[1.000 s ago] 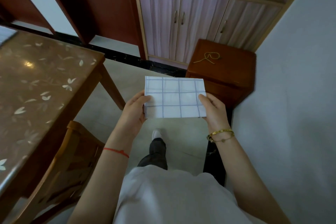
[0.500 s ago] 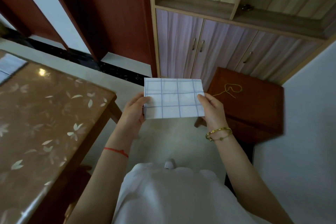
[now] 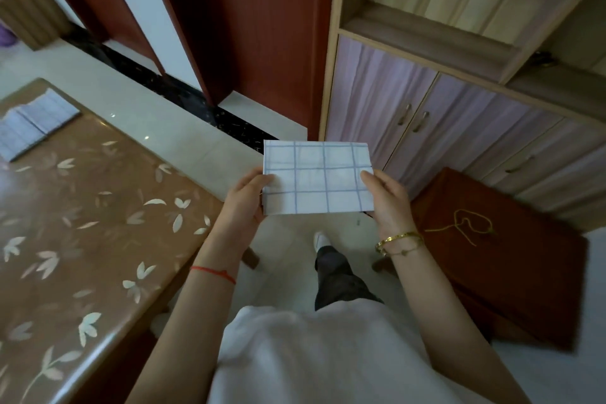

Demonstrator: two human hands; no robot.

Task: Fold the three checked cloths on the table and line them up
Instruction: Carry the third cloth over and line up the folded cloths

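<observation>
A folded white cloth with blue checks [image 3: 316,177] is held flat in the air in front of me, over the floor to the right of the table. My left hand [image 3: 244,203] pinches its left edge, thumb on top. My right hand [image 3: 387,200] pinches its right edge the same way. Two more folded checked cloths [image 3: 34,123] lie side by side at the far left corner of the brown leaf-patterned table [image 3: 98,239].
A low red-brown cabinet [image 3: 511,259] with a yellow cord [image 3: 465,223] on top stands to my right. Behind it is a wooden cupboard [image 3: 426,115] with purple doors. A dark red door [image 3: 249,26] stands ahead. My leg and foot [image 3: 331,259] show below the cloth.
The view has swung left and up: the table's far corner with two folded cloths has come into sight. Both hands keep the same hold on the cloth.
</observation>
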